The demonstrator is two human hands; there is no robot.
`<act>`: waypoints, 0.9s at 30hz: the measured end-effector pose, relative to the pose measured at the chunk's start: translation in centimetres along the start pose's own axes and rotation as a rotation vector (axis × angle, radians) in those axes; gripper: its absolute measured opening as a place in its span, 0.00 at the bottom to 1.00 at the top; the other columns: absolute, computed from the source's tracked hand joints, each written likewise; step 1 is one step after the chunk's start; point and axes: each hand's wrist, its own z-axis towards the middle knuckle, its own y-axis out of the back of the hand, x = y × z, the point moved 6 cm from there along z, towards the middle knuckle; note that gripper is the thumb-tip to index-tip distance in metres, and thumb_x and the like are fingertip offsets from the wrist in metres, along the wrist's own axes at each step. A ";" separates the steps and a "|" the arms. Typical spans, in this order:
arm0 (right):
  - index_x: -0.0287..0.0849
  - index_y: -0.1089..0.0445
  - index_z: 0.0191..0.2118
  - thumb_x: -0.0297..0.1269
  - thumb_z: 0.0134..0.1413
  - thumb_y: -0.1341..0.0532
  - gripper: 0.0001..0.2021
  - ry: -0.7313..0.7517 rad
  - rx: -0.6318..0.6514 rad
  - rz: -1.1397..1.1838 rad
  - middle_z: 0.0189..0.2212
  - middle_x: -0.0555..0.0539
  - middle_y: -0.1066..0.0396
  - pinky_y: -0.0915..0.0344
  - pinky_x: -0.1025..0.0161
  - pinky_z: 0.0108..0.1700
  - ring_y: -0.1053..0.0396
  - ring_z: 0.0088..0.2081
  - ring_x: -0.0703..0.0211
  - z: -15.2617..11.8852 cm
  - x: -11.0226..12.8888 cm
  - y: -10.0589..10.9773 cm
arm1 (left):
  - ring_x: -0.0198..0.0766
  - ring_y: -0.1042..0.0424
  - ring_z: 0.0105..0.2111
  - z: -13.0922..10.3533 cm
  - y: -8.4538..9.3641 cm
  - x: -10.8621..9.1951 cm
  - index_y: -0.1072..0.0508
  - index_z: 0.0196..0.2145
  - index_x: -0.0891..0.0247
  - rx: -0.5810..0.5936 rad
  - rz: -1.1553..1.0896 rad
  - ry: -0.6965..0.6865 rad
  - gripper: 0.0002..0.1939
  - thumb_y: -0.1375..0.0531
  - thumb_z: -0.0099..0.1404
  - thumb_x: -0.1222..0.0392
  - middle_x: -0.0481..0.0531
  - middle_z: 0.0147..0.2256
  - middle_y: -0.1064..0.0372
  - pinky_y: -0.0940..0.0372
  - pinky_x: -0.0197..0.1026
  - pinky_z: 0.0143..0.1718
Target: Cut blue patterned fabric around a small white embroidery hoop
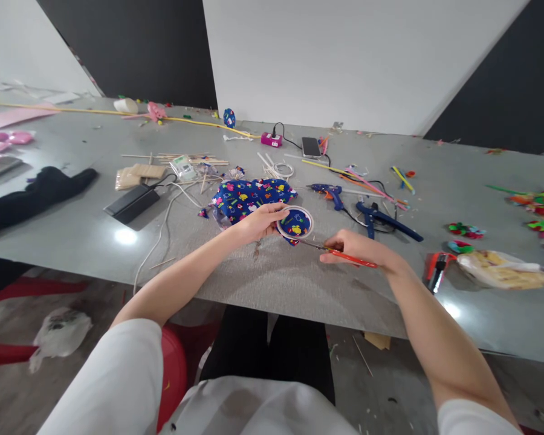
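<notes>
We hold the hoop (312, 223) at the centre of the frame: a pale, smooth-rimmed ring, with a disc of blue printed fabric (295, 225) across its opening. Our left hand (263, 221) is closed on the hoop's left side, thumb laid over the rim and fingers curled beneath. Our right hand (352, 246), just right of centre, is curled around the orange-red handles of the scissors (354, 260). The slim metal blades point left and reach the hoop's lower edge, where a small flap of the fabric hangs; we cannot tell how far the blades are parted.

Behind the left hand lies a long, puffed bundle (249, 196) of blue cloth in a matching bright print. Above it in the frame rests a pale coiled ring (284, 171); thin wooden sticks (181, 159) lie to the upper left. Right of the bundle is a blue glue gun (330, 193) with an orange trigger, then a dark blue angular tool (387, 221). Fuzzy, coloured stems (367, 185) lie above these. At the lower right, a red-and-black cutter (437, 272) sits beside a crinkled clear bag (503, 270) with yellowish contents. All rest on the grey, matte table (236, 284).
</notes>
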 end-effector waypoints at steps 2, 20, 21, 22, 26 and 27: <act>0.43 0.43 0.23 0.63 0.55 0.32 0.30 -0.014 0.005 0.006 0.19 0.57 0.49 0.59 0.64 0.26 0.52 0.22 0.68 0.0 -0.2 0.0 | 0.31 0.23 0.30 0.0 0.0 0.0 0.23 0.49 0.65 -0.008 0.010 0.009 0.08 0.38 0.74 0.66 0.52 0.37 0.20 0.26 0.35 0.37; 0.43 0.46 0.21 0.65 0.52 0.32 0.32 -0.019 -0.014 -0.044 0.21 0.56 0.54 0.58 0.63 0.27 0.54 0.25 0.66 0.1 0.7 0.1 | 0.31 0.25 0.28 -0.4 -0.2 -0.3 0.23 0.51 0.66 -0.029 0.071 0.004 0.09 0.38 0.74 0.65 0.51 0.36 0.21 0.27 0.35 0.36; 0.43 0.46 0.21 0.65 0.52 0.32 0.33 -0.023 -0.020 -0.047 0.22 0.56 0.54 0.58 0.63 0.28 0.55 0.25 0.66 0.1 0.8 0.1 | 0.30 0.25 0.29 -0.4 -0.3 -0.4 0.23 0.50 0.66 -0.031 0.069 0.000 0.09 0.38 0.74 0.66 0.51 0.36 0.21 0.27 0.35 0.36; 0.43 0.47 0.21 0.65 0.51 0.32 0.33 -0.027 -0.027 -0.049 0.22 0.56 0.55 0.58 0.63 0.28 0.55 0.26 0.66 0.1 0.9 0.2 | 0.30 0.25 0.29 -0.5 -0.3 -0.4 0.23 0.50 0.66 -0.031 0.066 -0.005 0.08 0.38 0.74 0.66 0.51 0.36 0.22 0.27 0.34 0.35; 0.43 0.47 0.21 0.65 0.50 0.31 0.33 -0.036 -0.045 -0.044 0.21 0.55 0.55 0.59 0.63 0.28 0.56 0.26 0.66 0.0 0.7 0.2 | 0.30 0.25 0.29 -0.5 -0.3 -0.5 0.24 0.47 0.66 -0.027 0.056 -0.015 0.06 0.38 0.74 0.67 0.50 0.36 0.23 0.27 0.34 0.35; 0.43 0.46 0.21 0.65 0.50 0.31 0.33 -0.036 -0.044 -0.040 0.21 0.55 0.54 0.59 0.63 0.28 0.56 0.26 0.66 0.0 0.5 0.2 | 0.31 0.25 0.29 -0.5 -0.3 -0.5 0.24 0.47 0.65 -0.026 0.057 -0.017 0.06 0.38 0.74 0.66 0.50 0.36 0.23 0.27 0.34 0.35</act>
